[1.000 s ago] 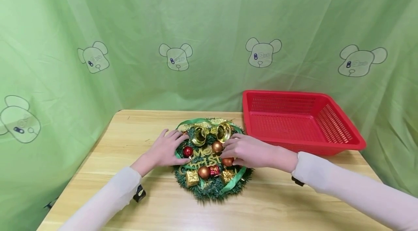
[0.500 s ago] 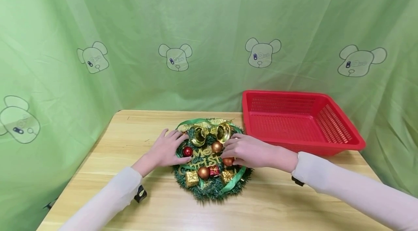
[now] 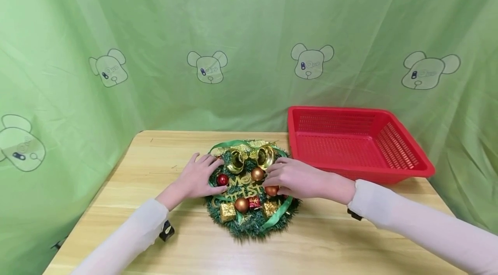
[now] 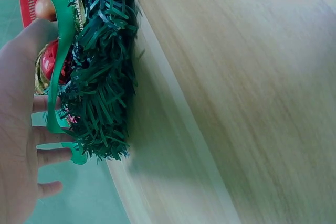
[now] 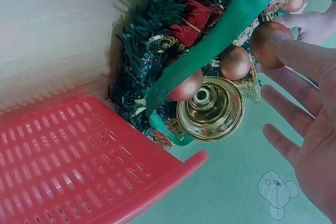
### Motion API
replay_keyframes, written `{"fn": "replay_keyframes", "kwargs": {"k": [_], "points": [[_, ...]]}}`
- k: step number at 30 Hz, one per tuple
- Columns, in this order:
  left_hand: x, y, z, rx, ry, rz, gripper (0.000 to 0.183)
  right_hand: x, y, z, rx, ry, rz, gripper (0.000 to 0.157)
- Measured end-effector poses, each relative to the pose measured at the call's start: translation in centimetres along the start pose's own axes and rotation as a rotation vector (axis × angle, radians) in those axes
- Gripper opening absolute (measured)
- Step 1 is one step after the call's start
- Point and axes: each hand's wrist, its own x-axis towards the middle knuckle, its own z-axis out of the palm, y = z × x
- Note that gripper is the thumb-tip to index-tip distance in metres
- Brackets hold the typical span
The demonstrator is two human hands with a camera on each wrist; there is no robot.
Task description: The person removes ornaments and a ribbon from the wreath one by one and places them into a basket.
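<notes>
A round Christmas wreath (image 3: 253,232) of green tinsel lies on the table, carrying copper balls, gold bells, small gift boxes and gold lettering. My left hand (image 3: 198,177) reaches over its left side, thumb and fingers spread around the red ball (image 3: 222,179). In the left wrist view those fingers (image 4: 52,156) extend straight past a green ribbon (image 4: 64,30). From the other side comes my right hand (image 3: 293,178), whose thumb and index finger pinch a copper ball (image 5: 266,44). Its other fingers stretch out near a gold bell (image 5: 210,109).
A red perforated plastic basket (image 3: 412,147) stands at the table's back right, close behind the right hand. The wooden table (image 3: 155,167) ends at a green curtain (image 3: 249,15) printed with bear heads.
Both hands and the wreath keep nearly the same places. The head view has shifted very slightly.
</notes>
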Motion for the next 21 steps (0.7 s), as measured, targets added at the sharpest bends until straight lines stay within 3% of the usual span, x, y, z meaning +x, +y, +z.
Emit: {"fn": "replay_keyframes", "kwargs": {"k": [10, 21], "points": [[-0.3, 0.2, 0.2, -0.020, 0.000, 0.004, 0.085, 0.0, 0.0, -0.5, 0.004, 0.018, -0.004, 0.030], [-0.2, 0.0, 0.1, -0.009, 0.014, 0.007, 0.086, 0.5, 0.7, -3.0, -0.023, 0.015, 0.028, 0.032]]}}
